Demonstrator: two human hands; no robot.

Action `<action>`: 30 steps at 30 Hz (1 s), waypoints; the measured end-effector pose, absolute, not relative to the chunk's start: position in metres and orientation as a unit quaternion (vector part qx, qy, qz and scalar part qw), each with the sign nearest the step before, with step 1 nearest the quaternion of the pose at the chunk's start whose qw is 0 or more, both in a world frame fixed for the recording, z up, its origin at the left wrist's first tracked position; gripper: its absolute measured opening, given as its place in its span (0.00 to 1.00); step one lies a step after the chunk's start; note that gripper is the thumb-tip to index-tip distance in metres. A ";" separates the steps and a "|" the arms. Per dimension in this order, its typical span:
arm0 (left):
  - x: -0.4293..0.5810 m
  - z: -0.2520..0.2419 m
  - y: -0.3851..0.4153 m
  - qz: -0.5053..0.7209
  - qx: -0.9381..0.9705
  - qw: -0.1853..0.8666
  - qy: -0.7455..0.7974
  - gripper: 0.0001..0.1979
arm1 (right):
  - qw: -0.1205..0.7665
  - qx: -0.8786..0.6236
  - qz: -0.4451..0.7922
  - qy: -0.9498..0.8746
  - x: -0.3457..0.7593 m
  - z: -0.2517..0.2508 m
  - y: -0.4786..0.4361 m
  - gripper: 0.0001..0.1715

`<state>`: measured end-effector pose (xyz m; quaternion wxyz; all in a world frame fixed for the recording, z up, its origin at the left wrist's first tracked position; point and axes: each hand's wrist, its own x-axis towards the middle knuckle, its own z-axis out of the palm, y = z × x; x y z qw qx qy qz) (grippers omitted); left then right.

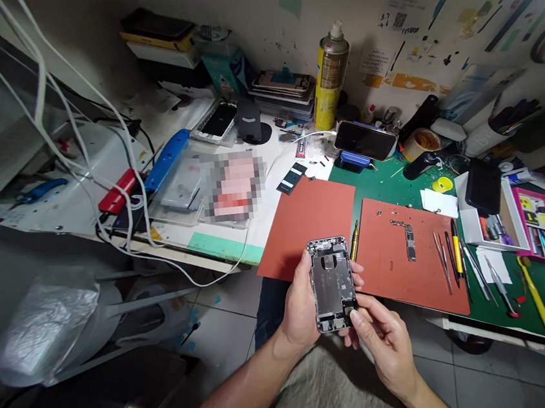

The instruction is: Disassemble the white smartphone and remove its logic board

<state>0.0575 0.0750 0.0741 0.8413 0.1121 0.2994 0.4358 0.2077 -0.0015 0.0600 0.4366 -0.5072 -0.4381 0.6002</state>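
Note:
An opened smartphone housing [330, 285], its metal inside facing up, is held over my lap at the bench's front edge. My left hand [300, 302] wraps round its left side, with fingertips showing past the right edge. At the lower right corner, the thumb of my right hand [386, 338] presses on the housing while the fingers curl beneath. On the right-hand red-brown mat [381, 270] lie a narrow logic board [409, 241], tiny screws and tweezers [442, 261]. A gold screwdriver [355, 241] rests between the two mats.
Another red-brown mat [312, 209] lies behind the housing. Further back stand a yellow spray can [330, 81] and a propped phone [366, 139]. White cables [129, 206] hang at the left. A yellow brush [539, 306] and a white box of tools [490, 207] are on the right.

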 end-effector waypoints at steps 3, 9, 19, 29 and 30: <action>0.057 0.073 0.076 0.434 0.106 0.845 0.295 0.42 | 0.439 -0.508 0.595 -0.442 0.208 0.061 -0.002 0.16; 0.057 0.074 0.075 0.435 0.105 0.849 0.280 0.39 | 0.451 -0.506 0.587 -0.442 0.208 0.061 -0.004 0.16; 0.050 0.063 0.054 0.531 0.168 0.705 0.439 0.24 | 0.478 -0.542 0.546 -0.424 0.203 0.055 -0.005 0.16; 0.045 0.066 0.037 0.460 0.270 0.692 0.486 0.41 | 0.442 -0.561 0.381 -0.586 0.193 0.048 0.000 0.17; 0.045 0.065 0.037 0.459 0.272 0.690 0.490 0.42 | 0.448 -0.555 0.352 -0.607 0.191 0.048 0.002 0.17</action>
